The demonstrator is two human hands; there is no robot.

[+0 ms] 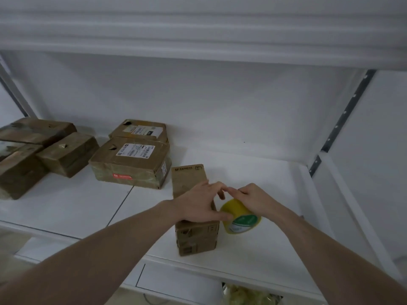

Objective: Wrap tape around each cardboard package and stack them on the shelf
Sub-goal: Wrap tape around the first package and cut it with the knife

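A narrow brown cardboard package [191,183] marked SF EXPRESS lies on the white shelf [253,172], its near end banded with tape. My left hand [201,202] lies over its top, thumb curled down the right side. My right hand [252,198] grips a yellow tape roll [241,216] with a green and white core, held just right of the package. The fingertips of both hands meet above the package's right edge.
Two labelled taped packages [132,161] sit side by side at the back left of the shelf. Several darker taped packages [39,148] are piled at the far left. A metal upright [343,119] bounds the right side. Another shelf board [198,29] hangs overhead.
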